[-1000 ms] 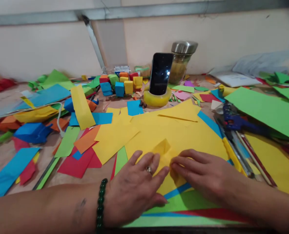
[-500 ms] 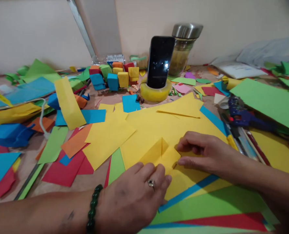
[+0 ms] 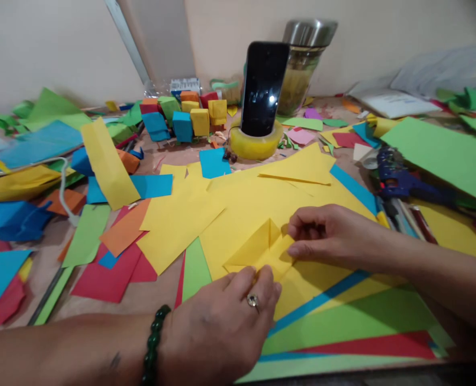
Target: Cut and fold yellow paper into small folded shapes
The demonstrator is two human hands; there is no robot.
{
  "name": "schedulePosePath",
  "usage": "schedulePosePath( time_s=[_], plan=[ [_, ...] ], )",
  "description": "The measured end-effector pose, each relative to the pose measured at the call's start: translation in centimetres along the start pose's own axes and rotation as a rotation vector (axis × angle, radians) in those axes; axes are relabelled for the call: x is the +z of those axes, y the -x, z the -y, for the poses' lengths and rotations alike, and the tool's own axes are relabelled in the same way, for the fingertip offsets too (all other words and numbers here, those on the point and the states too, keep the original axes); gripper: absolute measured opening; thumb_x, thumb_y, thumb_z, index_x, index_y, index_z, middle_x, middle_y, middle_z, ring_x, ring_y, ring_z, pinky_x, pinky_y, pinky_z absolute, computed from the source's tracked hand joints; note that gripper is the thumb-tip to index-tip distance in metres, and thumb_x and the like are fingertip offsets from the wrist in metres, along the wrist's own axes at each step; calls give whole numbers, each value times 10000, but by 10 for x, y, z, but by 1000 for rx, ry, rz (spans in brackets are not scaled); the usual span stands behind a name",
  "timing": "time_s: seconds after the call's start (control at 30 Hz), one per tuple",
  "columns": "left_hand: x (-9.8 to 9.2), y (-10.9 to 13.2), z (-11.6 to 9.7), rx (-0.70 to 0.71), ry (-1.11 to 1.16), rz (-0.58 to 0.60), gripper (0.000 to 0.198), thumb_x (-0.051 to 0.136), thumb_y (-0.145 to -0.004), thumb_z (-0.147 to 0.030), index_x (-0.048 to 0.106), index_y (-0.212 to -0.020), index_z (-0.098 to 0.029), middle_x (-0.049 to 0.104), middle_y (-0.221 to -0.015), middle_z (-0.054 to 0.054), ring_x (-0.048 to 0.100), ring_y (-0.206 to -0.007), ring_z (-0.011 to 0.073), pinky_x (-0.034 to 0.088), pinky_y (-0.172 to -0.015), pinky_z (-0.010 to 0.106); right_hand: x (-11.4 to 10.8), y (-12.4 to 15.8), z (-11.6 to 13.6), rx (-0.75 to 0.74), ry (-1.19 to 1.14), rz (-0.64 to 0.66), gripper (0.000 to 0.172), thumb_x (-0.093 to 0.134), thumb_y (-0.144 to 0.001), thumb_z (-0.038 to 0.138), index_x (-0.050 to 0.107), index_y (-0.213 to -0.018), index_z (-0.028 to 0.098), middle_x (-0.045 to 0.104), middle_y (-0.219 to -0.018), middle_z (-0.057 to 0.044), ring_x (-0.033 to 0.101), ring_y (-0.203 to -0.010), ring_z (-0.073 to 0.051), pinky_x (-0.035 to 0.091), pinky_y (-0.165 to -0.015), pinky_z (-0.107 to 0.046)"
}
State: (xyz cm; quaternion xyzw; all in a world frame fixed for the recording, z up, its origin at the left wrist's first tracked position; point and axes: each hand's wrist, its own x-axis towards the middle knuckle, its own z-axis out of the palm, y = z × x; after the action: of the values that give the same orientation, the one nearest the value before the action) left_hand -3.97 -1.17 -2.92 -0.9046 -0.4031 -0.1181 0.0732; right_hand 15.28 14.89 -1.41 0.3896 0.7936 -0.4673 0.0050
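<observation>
A small folded yellow paper piece (image 3: 251,242) with raised walls, like an open box, lies on a larger yellow sheet (image 3: 242,201). My left hand (image 3: 225,316), wearing a ring and a green bead bracelet, has its fingers closed on the near edge of the folded paper; the fingertips are partly hidden. My right hand (image 3: 326,236) pinches the right edge of the same paper between thumb and curled fingers. Beneath the yellow sheet lie blue, green and red sheets.
A phone (image 3: 264,88) stands in a yellow tape roll (image 3: 256,143), before a glass bottle (image 3: 302,69). Several small paper cubes (image 3: 200,123) sit behind. At right lies a blue glue gun (image 3: 402,179) beside pens. Coloured paper scraps (image 3: 105,271) cover the left side.
My right hand has come in closer to the folded paper and now grips its right edge. The left hand stays at the near edge. The view has tilted slightly down.
</observation>
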Motion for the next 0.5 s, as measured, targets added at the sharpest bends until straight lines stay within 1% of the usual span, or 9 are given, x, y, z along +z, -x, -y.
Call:
schedulePosePath(
  time_s=[0.07,0.17,0.27,0.33,0.43,0.5],
  plan=[
    [-2,2,0,2,-7,2,308,487,-923,-151,610,-1184,-41,649,-1220,170,654,-959,245,580,-707,315,0,-1,4,-6,-38,26,325,708,-686,506,591,-670,203,509,-545,44,427,-511,-100,351,-478,-236],
    [-7,7,-1,1,-37,3,335,460,-907,-119,610,-1196,-37,631,-1245,184,632,-1042,276,569,-736,339,1,2,11,-27,-59,24,357,690,-697,528,567,-628,199,494,-533,48,404,-499,-89,319,-463,-227],
    [-12,11,-7,0,-74,41,327,428,-895,-91,651,-1127,-36,670,-1166,180,651,-964,255,553,-713,333,2,8,14,-35,-64,5,408,683,-700,568,554,-603,193,475,-517,50,387,-490,-83,301,-454,-224],
    [-14,13,-14,-35,-101,79,335,424,-882,-88,663,-1110,-32,682,-1145,175,660,-916,241,543,-702,323,2,10,12,-45,-72,3,417,679,-712,573,556,-610,188,485,-526,43,396,-500,-86,307,-453,-221],
    [-17,15,-26,-132,-123,141,351,425,-873,-119,668,-1115,-42,680,-1165,172,658,-969,246,534,-715,311,4,10,5,-62,-79,9,393,670,-742,553,567,-652,184,506,-551,33,414,-512,-88,323,-452,-214],
    [-18,16,-31,-173,-127,164,343,436,-871,-144,678,-1094,-49,686,-1154,170,657,-997,248,529,-728,305,5,8,2,-68,-70,-1,373,675,-746,538,577,-685,184,507,-557,34,424,-510,-89,335,-452,-213]
  ],
)
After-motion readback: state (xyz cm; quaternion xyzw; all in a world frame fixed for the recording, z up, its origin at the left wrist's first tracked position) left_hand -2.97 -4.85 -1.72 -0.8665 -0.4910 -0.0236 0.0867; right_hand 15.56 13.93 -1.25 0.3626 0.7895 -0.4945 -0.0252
